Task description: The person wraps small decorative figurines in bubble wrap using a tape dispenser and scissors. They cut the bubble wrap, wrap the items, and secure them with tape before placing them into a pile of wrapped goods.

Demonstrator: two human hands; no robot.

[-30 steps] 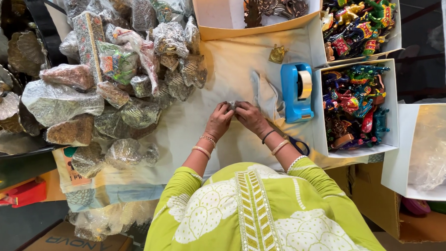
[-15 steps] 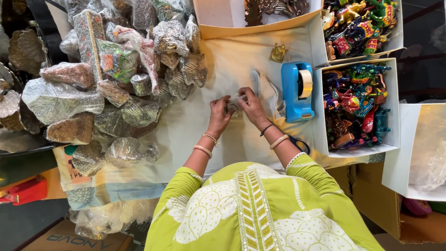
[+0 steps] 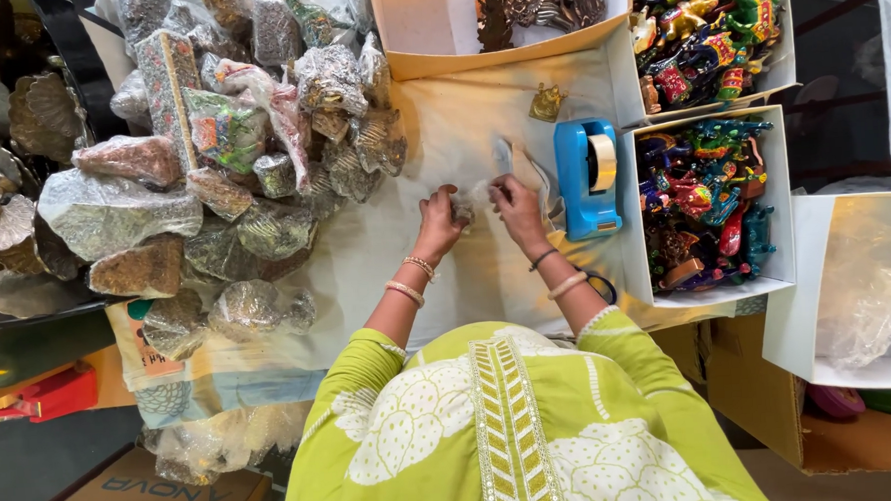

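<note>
Your left hand (image 3: pixel 438 219) and right hand (image 3: pixel 517 205) together pinch a small clear-wrapped item (image 3: pixel 469 203) above the cloth-covered surface (image 3: pixel 441 150), just beside the blue tape dispenser (image 3: pixel 587 177).

Small item in clear plastic wrap (image 3: pixel 469 204)
It is a small, pale, crinkled bundle, raised just above the cream cloth-covered surface (image 3: pixel 441 140), pinched between both hands; its contents are too small to tell.

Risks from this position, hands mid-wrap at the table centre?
1. The left hand and right hand pinch a small plastic-wrapped item between them; it could slip free.
2. The pile of wrapped pieces leans close to the left hand; a nudge might topple some.
3. The blue tape dispenser sits beside the right wrist, easily bumped.
</note>
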